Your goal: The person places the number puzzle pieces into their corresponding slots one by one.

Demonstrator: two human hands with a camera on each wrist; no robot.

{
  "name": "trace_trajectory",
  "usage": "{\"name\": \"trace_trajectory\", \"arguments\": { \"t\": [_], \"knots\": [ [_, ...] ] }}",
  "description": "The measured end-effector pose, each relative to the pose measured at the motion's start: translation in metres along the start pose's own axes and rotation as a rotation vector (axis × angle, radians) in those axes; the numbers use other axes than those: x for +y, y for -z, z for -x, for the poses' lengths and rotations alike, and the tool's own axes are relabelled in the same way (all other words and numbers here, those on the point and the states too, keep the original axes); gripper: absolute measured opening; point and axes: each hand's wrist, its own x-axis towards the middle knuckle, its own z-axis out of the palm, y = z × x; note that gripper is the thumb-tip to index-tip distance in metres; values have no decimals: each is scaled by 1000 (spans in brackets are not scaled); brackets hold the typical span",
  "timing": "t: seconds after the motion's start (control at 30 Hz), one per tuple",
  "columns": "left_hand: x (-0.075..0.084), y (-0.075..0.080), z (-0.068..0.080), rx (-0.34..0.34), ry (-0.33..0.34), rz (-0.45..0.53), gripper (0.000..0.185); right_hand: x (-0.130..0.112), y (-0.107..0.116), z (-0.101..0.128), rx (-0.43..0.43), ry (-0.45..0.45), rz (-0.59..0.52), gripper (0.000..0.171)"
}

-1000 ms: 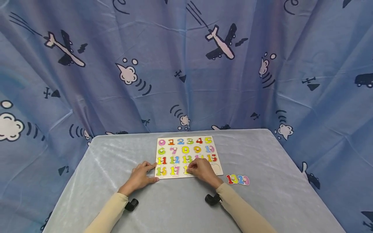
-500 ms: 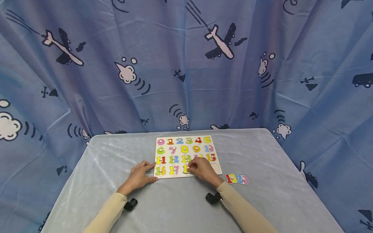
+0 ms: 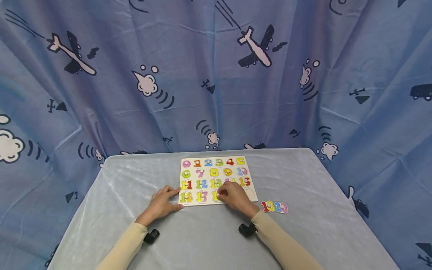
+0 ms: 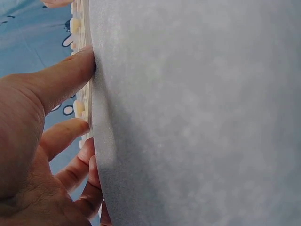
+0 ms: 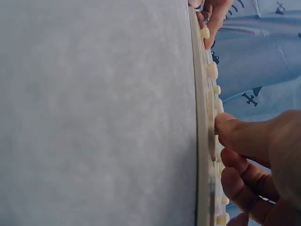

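Note:
A wooden number puzzle board lies flat on the table, its rows filled with colourful number pieces. My left hand rests at the board's left edge, thumb and fingers extended and touching its side, as the left wrist view also shows. Over the bottom row, my right hand pinches a number piece that starts with a yellow 1; its second digit is hidden behind the fingers. The right wrist view shows that thumb low against the board's knobs. A bare recess shows at the bottom right corner.
To the board's right, two loose number pieces, one red and yellow, one blue and pink, lie side by side. Grey cloth covers the table. Behind it hangs a blue curtain with airplane prints.
The view has shifted slightly. My right hand stays on the number piece in the bottom row, and my left hand keeps its place at the board's edge.

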Motion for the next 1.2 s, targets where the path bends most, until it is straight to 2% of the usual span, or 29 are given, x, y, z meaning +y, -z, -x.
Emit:
{"name": "trace_trajectory", "arguments": {
  "t": [0.37, 0.6, 0.83, 1.03, 1.2],
  "knots": [
    [2, 1, 0, 4, -8, 2, 71, -1, 0, 1, 50, 39, 12, 10],
    [4, 0, 1, 5, -10, 10, 72, 1, 0, 3, 43, 9, -10, 10],
    [3, -1, 3, -7, -5, 13, 73, 3, -1, 3, 17, 38, 1, 8],
    [3, 0, 2, 6, -9, 13, 71, 0, 0, 0, 9, 30, 7, 9],
    [2, 2, 1, 0, -4, 10, 72, 6, 3, -2, -19, 1, -20, 20]
  ]
}}
